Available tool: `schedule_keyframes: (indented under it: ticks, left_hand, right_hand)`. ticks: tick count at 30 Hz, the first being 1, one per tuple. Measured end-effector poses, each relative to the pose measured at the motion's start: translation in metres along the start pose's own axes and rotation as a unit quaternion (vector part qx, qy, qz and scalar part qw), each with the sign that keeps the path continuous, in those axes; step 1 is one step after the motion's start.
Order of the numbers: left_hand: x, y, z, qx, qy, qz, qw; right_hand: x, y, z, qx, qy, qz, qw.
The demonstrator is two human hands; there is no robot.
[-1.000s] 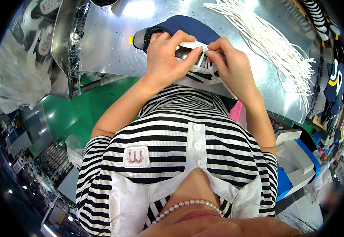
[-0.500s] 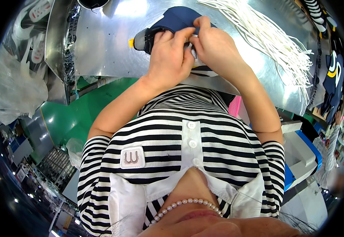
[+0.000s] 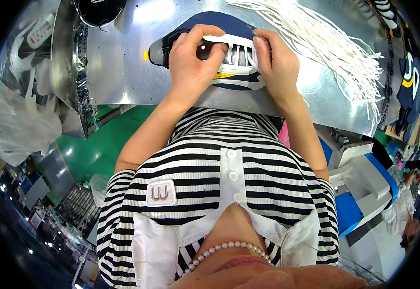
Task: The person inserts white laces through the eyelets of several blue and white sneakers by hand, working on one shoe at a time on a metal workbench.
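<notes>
A navy shoe upper (image 3: 222, 20) lies on the metal table in front of me, its grey-lined heel end with a yellow tab toward the left. White lace (image 3: 239, 70) crosses in several rows over its opening. My left hand (image 3: 190, 62) grips the upper by the opening, the thumb at its inner side and the fingers over the far edge. At the other end of the lacing, my right hand (image 3: 278, 61) is closed on the upper, thumb and fingers against its edge. The fingertips of the right hand are partly hidden.
A bundle of loose white laces (image 3: 325, 48) spreads over the right side of the metal table (image 3: 123, 72). A dark round object (image 3: 99, 12) stands at the far left. Clear plastic bags (image 3: 22, 120) hang beyond the left edge. More navy uppers (image 3: 410, 91) are at the far right.
The upper has been turned so its laced opening faces up, and it has shifted slightly left. My hands have moved apart, from close together to either end of the lacing.
</notes>
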State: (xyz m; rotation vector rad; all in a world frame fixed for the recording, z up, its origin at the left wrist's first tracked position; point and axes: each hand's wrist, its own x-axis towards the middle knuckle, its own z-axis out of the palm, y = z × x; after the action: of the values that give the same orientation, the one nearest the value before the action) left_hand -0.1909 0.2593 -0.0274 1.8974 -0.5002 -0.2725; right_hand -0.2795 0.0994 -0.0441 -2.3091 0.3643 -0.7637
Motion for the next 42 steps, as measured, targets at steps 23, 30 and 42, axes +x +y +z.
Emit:
schedule_keyframes:
  ticks: [23, 30, 42]
  left_hand:
    - [0.016, 0.023, 0.011, -0.079, -0.023, -0.036, 0.996]
    - [0.02, 0.017, 0.003, -0.111, -0.077, -0.06, 0.989]
    - [-0.016, 0.049, -0.015, 0.306, -0.159, 0.283, 0.895]
  right_hand:
    - [0.003, 0.014, 0.008, 0.007, 0.001, 0.01, 1.0]
    - [0.003, 0.015, 0.018, -0.078, 0.052, -0.01, 0.996]
    - [-0.028, -0.011, -0.059, -0.038, -0.166, 0.058, 0.984]
